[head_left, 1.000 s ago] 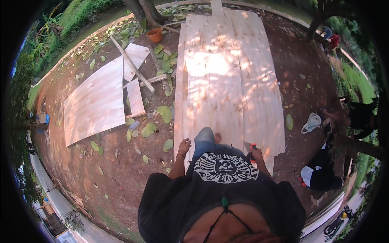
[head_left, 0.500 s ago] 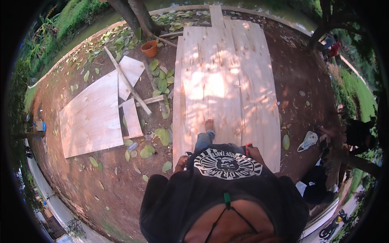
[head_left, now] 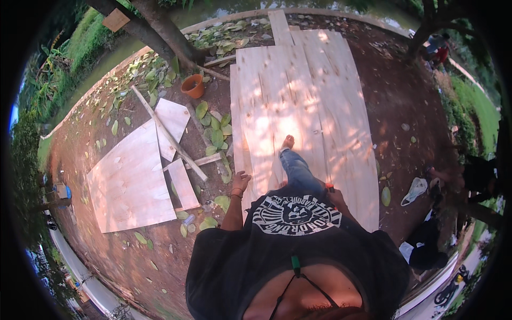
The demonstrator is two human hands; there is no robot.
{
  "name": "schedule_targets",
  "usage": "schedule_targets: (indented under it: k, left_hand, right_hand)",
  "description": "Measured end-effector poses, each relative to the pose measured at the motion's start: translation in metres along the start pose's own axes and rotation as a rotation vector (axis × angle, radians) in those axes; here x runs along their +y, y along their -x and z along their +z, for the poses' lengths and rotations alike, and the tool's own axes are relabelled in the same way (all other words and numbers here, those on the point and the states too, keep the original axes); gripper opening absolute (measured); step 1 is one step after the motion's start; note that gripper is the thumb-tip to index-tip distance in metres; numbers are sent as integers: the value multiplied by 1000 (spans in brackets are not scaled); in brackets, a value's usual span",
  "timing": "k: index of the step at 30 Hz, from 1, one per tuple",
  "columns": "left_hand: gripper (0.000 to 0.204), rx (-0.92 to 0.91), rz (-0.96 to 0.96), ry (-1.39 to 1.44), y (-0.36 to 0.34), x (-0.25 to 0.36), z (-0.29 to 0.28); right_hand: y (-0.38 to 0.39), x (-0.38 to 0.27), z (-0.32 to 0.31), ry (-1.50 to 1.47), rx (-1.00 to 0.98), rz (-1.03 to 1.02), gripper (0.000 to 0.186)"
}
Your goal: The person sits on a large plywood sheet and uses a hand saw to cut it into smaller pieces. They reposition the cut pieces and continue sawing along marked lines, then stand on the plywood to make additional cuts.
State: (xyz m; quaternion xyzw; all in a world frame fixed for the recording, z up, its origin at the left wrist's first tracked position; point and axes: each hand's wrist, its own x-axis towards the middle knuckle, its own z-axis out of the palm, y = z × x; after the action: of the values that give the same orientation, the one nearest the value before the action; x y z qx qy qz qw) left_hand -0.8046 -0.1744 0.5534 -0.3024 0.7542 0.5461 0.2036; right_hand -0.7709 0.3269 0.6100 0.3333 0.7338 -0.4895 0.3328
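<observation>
Large pale plywood sheets (head_left: 272, 80) lie on the ground in front of me, partly overlapping, with patches of sunlight on them. I am standing on them, one bare foot (head_left: 288, 142) stretched out ahead in rolled-up jeans. My left hand (head_left: 241, 182) hangs by the sheets' left edge with its fingers loosely apart and nothing visible in it. At my right hip, my right hand (head_left: 336, 198) is closed on a small red-orange thing (head_left: 329, 187) with a dark part. Most of it is hidden by the hand and my shirt, so its kind does not show.
Left of the sheets lie another plywood piece (head_left: 133, 178), smaller offcuts and a long wooden strip (head_left: 166, 130). An orange pot (head_left: 192, 86) stands near a tree trunk (head_left: 173, 40). A white plastic bag (head_left: 414, 190) and a person in dark clothes (head_left: 480, 178) are at the right.
One leg has swung forward over the sheets. My left hand has moved up and away from my body, while the right stays by the hip with the red-orange thing.
</observation>
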Motion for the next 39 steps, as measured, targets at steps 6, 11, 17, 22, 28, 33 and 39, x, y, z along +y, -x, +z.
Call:
schedule_targets:
  k: [6, 11, 17, 22, 28, 33, 39]
  left_hand:
    - [76, -440, -20, 143, -48, -37, 3]
    - [92, -433, -264, 140, -117, 40, 19]
    - [95, -397, -349, 51, -137, 213, -4]
    - [78, -408, -326, 138, -194, 219, 2]
    - [79, -223, -60, 35, -287, 228, 6]
    - [76, -334, -253, -135, -353, 276, -2]
    - [65, -252, 55, -467, -423, 302, -24]
  right_hand:
    - [-48, -93, -2, 106, -20, 65, 33]
    - [-114, -156, -18, 151, 66, 11, 17]
    - [-116, -290, -27, -18, 38, -20, 20]
    - [-138, -337, -15, -172, 83, -96, 24]
    - [-233, -337, -4, -92, 43, -166, 22]
    - [-228, -412, -18, -28, -24, 3, 24]
    - [-211, -457, -14, -167, 95, 2, 26]
